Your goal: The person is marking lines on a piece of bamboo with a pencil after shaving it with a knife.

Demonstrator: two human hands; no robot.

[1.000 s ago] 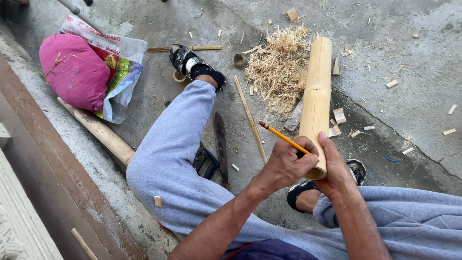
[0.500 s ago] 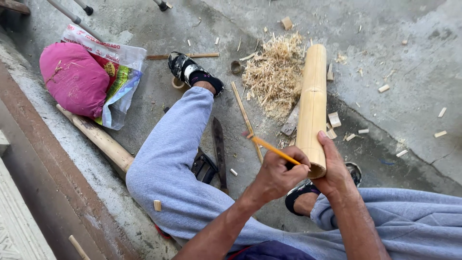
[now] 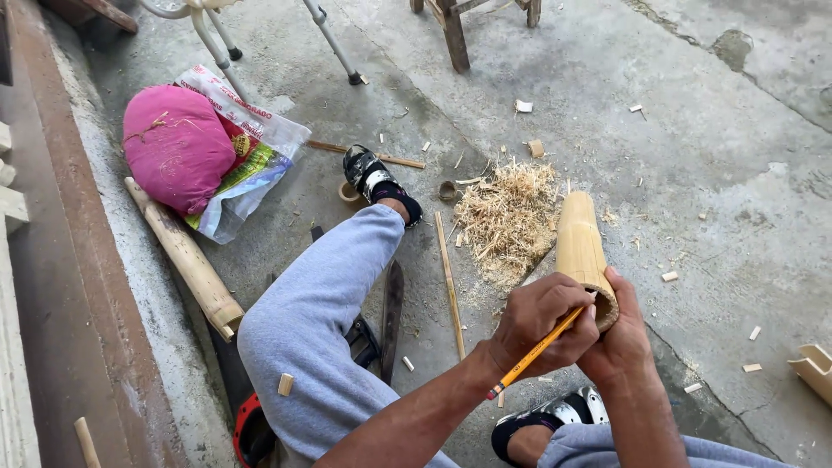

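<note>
Seated person holding a bamboo section (image 3: 579, 247) at its near end with both hands, a pencil (image 3: 533, 352) in one of them.

The right hand (image 3: 622, 342) is wrapped closed around the near open end of the bamboo section, right of frame centre; the section's far end points up the frame toward a pile of wood shavings (image 3: 507, 217) just to its left. The left hand (image 3: 539, 322) is closed around the yellow pencil, whose upper end lies against the rim of the bamboo. A thin bamboo strip (image 3: 449, 282) lies on the concrete floor (image 3: 711, 156) left of the shavings. A second bamboo pole (image 3: 185, 258) lies at the left, below a pink bundle (image 3: 176, 146) resting on a plastic bag (image 3: 251, 165).
</note>
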